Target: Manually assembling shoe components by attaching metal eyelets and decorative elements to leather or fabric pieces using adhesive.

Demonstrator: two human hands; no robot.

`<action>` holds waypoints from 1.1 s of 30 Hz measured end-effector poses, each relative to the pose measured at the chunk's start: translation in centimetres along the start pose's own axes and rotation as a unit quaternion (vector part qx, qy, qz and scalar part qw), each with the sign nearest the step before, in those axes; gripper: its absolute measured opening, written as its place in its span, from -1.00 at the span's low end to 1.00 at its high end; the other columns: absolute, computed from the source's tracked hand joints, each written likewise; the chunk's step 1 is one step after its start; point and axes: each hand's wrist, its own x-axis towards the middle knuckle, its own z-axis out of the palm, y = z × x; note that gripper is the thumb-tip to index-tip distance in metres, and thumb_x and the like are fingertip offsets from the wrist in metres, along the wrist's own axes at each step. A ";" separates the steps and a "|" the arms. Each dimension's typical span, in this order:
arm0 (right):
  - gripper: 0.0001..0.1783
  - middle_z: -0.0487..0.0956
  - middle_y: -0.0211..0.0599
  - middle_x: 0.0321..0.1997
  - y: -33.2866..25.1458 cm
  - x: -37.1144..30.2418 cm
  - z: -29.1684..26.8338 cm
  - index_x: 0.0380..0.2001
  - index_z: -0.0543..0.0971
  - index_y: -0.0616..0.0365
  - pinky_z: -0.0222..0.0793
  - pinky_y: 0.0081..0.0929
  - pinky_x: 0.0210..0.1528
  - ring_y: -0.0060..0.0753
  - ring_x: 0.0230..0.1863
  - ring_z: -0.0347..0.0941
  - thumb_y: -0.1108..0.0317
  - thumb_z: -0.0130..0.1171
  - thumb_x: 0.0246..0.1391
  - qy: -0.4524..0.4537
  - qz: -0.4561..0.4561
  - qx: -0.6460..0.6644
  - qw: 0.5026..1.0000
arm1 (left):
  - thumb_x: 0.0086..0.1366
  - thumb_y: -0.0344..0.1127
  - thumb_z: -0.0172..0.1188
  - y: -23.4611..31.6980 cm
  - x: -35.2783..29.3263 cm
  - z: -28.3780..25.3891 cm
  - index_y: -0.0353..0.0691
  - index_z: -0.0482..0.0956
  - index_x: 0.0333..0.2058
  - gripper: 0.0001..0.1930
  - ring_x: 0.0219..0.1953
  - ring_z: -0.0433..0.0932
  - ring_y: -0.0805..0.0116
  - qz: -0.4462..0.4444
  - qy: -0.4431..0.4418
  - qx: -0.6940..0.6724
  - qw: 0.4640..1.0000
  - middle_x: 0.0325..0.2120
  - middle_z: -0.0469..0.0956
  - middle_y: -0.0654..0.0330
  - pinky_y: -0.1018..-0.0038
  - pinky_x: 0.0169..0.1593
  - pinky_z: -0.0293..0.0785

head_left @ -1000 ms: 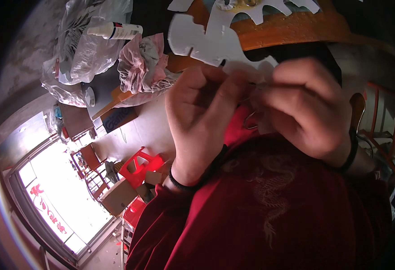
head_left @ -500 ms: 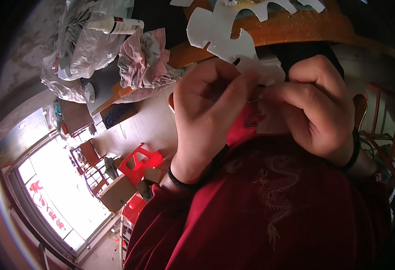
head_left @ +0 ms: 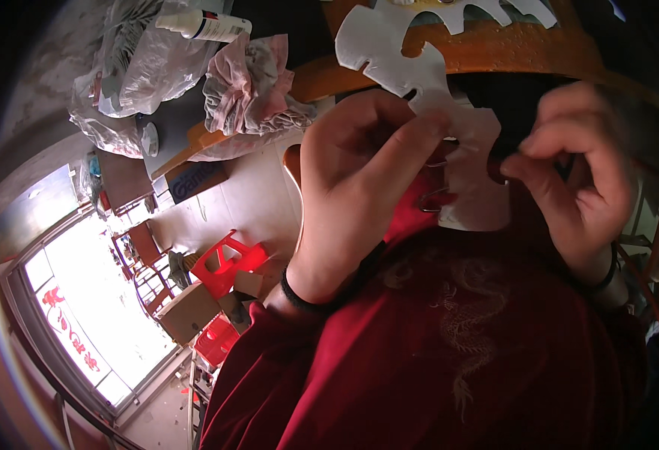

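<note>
A white scalloped strip, thin like card or foam sheet, runs from the table edge down toward my lap. My left hand is closed on its left edge near the middle, thumb and index finger pinching it. Thin curved metal wires stick out from the strip's left edge below that pinch. My right hand is apart from the strip, just right of it, with thumb and index finger drawn together. Whatever it may hold is too small to make out.
A wooden-rimmed table bears another white scalloped piece. At the upper left are a white bottle, clear plastic bags and a crumpled pink cloth. A red stool and a cardboard box stand on the floor.
My right hand has come off the strip and moved right. More of the strip's lower part shows, and my left hand has shifted slightly right with it.
</note>
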 end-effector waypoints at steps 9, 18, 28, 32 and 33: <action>-0.79 0.45 -0.33 -0.37 -0.6 -0.6 1.9 -0.36 0.48 0.27 0.33 -0.59 -0.22 -0.56 -0.37 0.33 0.50 0.33 -0.02 0.009 0.131 0.238 0.962 | 0.33 -0.41 0.18 -0.7 -1.1 0.7 -0.35 0.49 -0.35 -0.88 -0.35 0.44 0.50 0.223 0.055 0.125 0.965 -0.40 0.53 0.17 0.55 -0.17 0.39; -0.60 0.54 -0.22 -0.33 -1.3 0.2 0.8 -0.30 0.51 0.29 0.31 -0.60 -0.34 -0.49 -0.38 0.45 0.41 0.51 -0.18 0.017 -0.007 0.078 0.997 | 0.38 -0.39 0.07 -1.2 -1.2 0.0 -0.43 0.47 -0.12 -0.79 -0.05 0.51 0.18 0.326 -0.038 0.142 0.934 -0.17 0.50 -0.03 0.08 0.21 0.33; -0.64 0.53 -0.28 -0.42 -1.1 0.4 0.6 -0.37 0.54 0.23 0.30 -0.56 -0.39 -0.52 -0.45 0.42 0.39 0.52 -0.20 0.062 -0.086 0.060 0.993 | 0.36 -0.34 0.07 -1.3 -1.0 -0.6 -0.42 0.46 -0.07 -0.73 -0.08 0.50 0.20 0.390 -0.065 0.227 0.890 -0.20 0.46 -0.02 -0.04 0.30 0.20; -0.65 0.52 -0.32 -0.44 -1.9 1.1 0.0 -0.40 0.57 0.18 0.28 -0.59 -0.46 -0.54 -0.49 0.40 0.39 0.55 -0.27 0.044 -0.099 -0.004 0.994 | 0.16 -0.41 0.29 -1.6 -0.8 0.3 -0.32 0.58 -0.17 -0.75 -0.21 0.51 0.25 0.431 -0.013 0.213 0.876 -0.30 0.54 0.05 0.11 0.17 0.35; -0.65 0.52 -0.33 -0.44 -1.7 0.9 0.2 -0.41 0.58 0.17 0.27 -0.60 -0.47 -0.54 -0.49 0.40 0.39 0.56 -0.28 0.051 -0.107 -0.009 0.993 | 0.11 -0.42 0.34 -1.7 -0.6 0.4 -0.30 0.61 -0.20 -0.75 -0.25 0.51 0.26 0.445 -0.010 0.205 0.872 -0.32 0.57 0.07 0.13 0.16 0.37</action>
